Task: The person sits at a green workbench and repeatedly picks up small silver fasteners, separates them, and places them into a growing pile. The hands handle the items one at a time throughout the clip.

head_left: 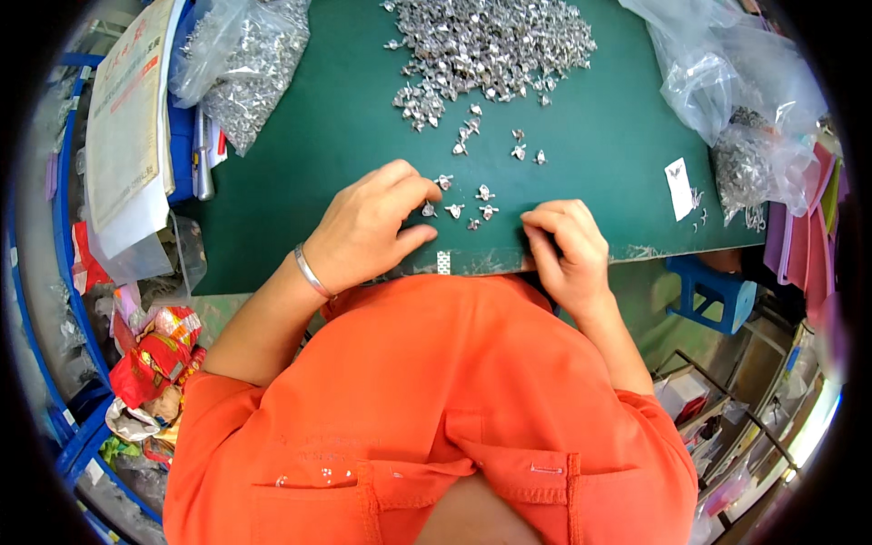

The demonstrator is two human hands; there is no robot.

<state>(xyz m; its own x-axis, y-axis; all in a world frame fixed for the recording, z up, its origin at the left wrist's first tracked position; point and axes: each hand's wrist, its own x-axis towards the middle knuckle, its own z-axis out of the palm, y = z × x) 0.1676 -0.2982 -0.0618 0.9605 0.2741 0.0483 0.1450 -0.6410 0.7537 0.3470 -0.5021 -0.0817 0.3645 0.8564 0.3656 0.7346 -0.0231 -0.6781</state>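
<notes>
My left hand (377, 218) rests on the green tabletop (318, 127), thumb and forefinger apart. Its fingertips are next to a small silver metal piece (429, 209), and another lies by the forefinger. Several like it, such as this silver piece (485, 193), are scattered between my hands. At the table's front edge my right hand (572, 250) is closed, fingers curled toward the thumb; whether anything is inside is hidden. Farther back lies a large heap of the same small silver pieces (490, 45), with a few strays in front of it.
A clear bag of silver parts (254, 73) stands back left, beside a paper-covered board (132, 118). More clear bags (754, 154) lie at right, near a small white card (678, 189). A blue stool (713, 292) is below the right edge; red packaging (159, 359) sits lower left.
</notes>
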